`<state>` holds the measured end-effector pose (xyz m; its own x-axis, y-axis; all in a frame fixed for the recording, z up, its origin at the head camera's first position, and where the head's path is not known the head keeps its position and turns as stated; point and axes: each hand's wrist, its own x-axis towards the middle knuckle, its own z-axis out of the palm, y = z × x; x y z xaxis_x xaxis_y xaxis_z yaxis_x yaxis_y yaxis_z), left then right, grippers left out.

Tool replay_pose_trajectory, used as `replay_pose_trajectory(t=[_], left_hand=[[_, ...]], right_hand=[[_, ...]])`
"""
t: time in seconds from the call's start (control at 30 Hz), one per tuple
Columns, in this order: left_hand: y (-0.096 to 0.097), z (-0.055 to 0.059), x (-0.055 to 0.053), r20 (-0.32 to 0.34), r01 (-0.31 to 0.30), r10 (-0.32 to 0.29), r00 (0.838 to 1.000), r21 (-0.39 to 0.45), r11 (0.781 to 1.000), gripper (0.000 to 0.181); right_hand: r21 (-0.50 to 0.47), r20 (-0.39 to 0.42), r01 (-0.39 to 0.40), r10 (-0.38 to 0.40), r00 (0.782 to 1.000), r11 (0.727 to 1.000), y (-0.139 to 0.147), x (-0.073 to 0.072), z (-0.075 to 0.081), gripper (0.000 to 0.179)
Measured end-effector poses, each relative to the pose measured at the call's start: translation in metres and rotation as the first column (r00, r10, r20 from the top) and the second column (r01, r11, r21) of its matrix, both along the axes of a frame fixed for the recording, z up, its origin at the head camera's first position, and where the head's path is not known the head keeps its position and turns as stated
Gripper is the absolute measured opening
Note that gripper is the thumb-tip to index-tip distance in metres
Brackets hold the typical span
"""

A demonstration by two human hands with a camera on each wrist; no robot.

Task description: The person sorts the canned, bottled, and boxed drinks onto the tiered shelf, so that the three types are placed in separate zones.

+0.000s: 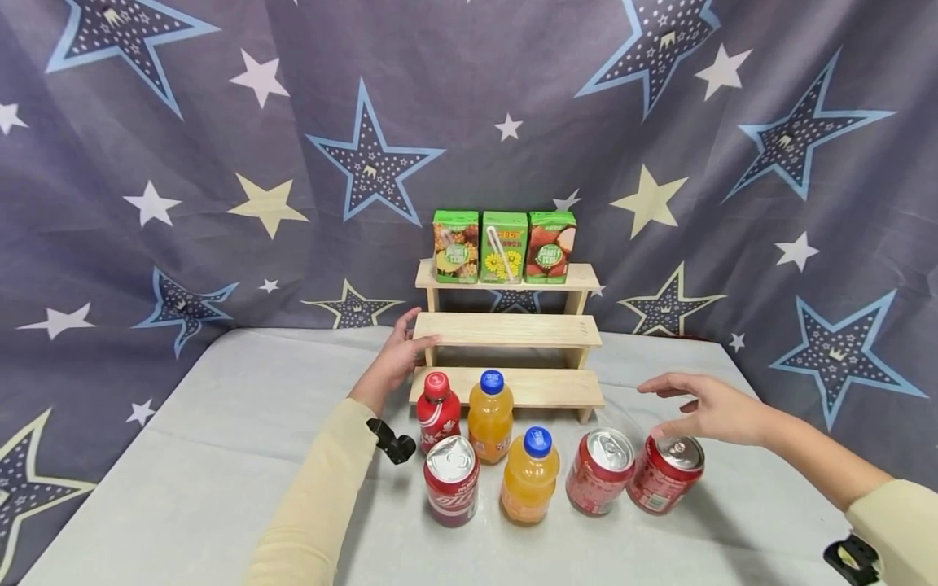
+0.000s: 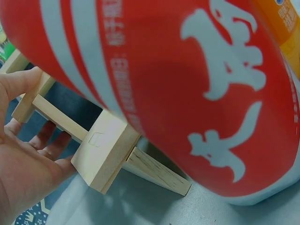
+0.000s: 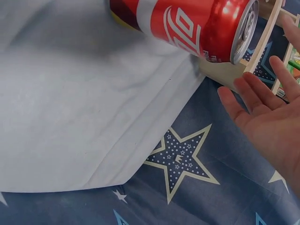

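Watching from my end, I've got the left hand (image 1: 398, 356) gripping the side of a pale wooden three-step shelf (image 1: 509, 329), thumb on the middle step; the left wrist cam shows fingers behind the wood that the head cam mostly hides. My right hand (image 1: 707, 409) is spread loose, holding nothing, just above a shiny red metal soda can (image 1: 667, 480). Its wrist cam shows a gap between fingers and can, plus the edge of the grey-white tablecloth (image 3: 84, 122). Left hand's got room on its outer side; a red plastic bottle (image 1: 438, 417) crowds its inner side.
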<state>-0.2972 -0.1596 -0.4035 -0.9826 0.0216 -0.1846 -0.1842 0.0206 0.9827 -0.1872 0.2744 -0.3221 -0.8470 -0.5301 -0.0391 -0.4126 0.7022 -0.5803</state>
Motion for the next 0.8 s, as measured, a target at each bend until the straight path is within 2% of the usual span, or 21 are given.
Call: replay_pose_trajectory(t=[0.23, 0.47, 0.8], left_hand=[[0.001, 0.001, 0.0, 0.003, -0.007, 0.007, 1.0, 0.004, 1.0, 0.078], [0.001, 0.0, 0.0, -0.007, 0.003, -0.003, 1.0, 0.008, 1.0, 0.078], [0.0, -0.001, -0.001, -0.003, 0.008, -0.008, 1.0, 0.012, 1.0, 0.079]], right_hand=[[0.012, 0.08, 0.005, -0.006, 0.997, 1.0, 0.009, 0.009, -0.001, 0.059], [0.012, 0.045, -0.015, 0.014, 0.999, 1.0, 0.02, 0.017, -0.01, 0.05], [-0.04, 0.072, -0.026, 0.028, 0.997, 0.999, 0.029, 0.024, -0.025, 0.05]])
